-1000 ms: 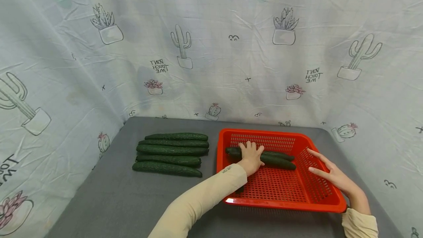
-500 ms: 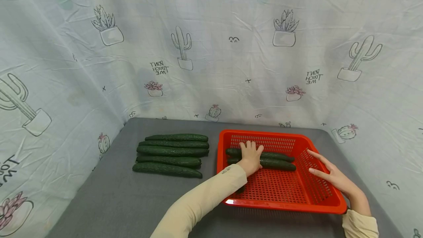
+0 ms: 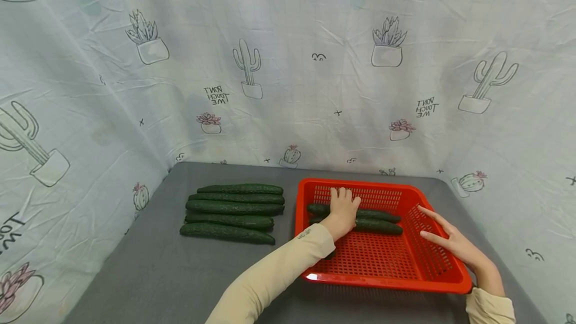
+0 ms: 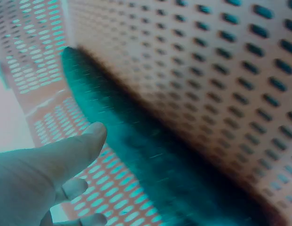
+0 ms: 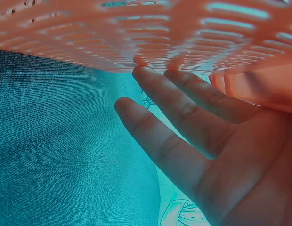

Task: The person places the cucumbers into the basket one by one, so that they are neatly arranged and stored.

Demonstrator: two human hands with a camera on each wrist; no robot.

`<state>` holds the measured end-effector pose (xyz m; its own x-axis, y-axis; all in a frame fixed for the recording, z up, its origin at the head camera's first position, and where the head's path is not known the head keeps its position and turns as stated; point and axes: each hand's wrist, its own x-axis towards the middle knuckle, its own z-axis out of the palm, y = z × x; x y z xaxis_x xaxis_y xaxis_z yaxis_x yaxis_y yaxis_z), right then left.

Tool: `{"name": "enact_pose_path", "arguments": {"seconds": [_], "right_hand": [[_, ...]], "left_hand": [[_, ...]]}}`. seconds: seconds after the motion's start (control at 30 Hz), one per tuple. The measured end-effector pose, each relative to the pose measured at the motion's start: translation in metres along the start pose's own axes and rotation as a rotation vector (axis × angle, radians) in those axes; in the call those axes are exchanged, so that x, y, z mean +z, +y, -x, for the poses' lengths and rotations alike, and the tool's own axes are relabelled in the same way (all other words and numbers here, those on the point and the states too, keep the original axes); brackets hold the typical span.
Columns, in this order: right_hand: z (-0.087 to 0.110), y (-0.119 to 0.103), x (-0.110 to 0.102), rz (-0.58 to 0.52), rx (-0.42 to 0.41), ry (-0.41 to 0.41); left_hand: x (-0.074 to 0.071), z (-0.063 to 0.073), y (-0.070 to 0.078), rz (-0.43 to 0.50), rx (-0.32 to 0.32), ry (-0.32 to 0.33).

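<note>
My left hand (image 3: 343, 213) is inside the red plastic basket (image 3: 378, 281), over two dark green cucumbers (image 3: 380, 226) lying side by side near the back wall. Its fingers are relaxed and wrap round nothing. In the left wrist view the thumb overlaps the edge of one cucumber (image 4: 136, 132); contact cannot be told. A bit of another cucumber (image 3: 330, 255) shows by my sleeve, mostly hidden. My right hand (image 3: 463, 246) holds the basket's right side, thumb and index finger inside the rim. In the right wrist view the other fingers (image 5: 183, 110) reach beneath the perforated wall.
Several cucumbers (image 3: 234, 207) lie in a row on the grey table (image 3: 180, 274), left of the basket. A white cloth (image 3: 288, 79) printed with potted cacti hangs behind the table and along both sides.
The front cucumber under my left hand has settled a little apart from the rear one. My left hand has risen slightly, its fingers closer together. My right hand stays put.
</note>
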<state>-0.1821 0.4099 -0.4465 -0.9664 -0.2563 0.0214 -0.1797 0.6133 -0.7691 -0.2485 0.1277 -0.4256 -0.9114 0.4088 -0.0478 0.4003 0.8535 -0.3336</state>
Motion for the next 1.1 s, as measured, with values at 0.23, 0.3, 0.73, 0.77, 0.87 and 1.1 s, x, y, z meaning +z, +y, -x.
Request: {"name": "enact_pose_path", "arguments": {"seconds": [0.23, 0.3, 0.73, 0.77, 0.87, 1.1], "right_hand": [[-0.001, 0.001, 0.001, 0.004, -0.009, 0.005], [-0.001, 0.001, 0.002, 0.006, -0.011, 0.006], [0.0, 0.002, 0.0, -0.001, -0.004, -0.002], [0.0, 0.002, 0.0, 0.001, -0.003, -0.002], [0.0, 0.001, 0.0, 0.008, -0.005, 0.001], [0.002, -0.001, 0.001, 0.008, -0.011, 0.005]], "left_hand": [[-0.014, 0.008, -0.004, 0.023, 0.028, 0.057], [-0.018, 0.01, -0.007, 0.026, 0.027, 0.068], [-0.04, 0.03, -0.033, 0.13, 0.02, 0.214], [-0.041, 0.032, -0.035, 0.14, 0.023, 0.226], [-0.044, 0.038, -0.041, 0.164, 0.027, 0.253], [-0.051, 0.058, -0.051, 0.209, 0.043, 0.312]]}}
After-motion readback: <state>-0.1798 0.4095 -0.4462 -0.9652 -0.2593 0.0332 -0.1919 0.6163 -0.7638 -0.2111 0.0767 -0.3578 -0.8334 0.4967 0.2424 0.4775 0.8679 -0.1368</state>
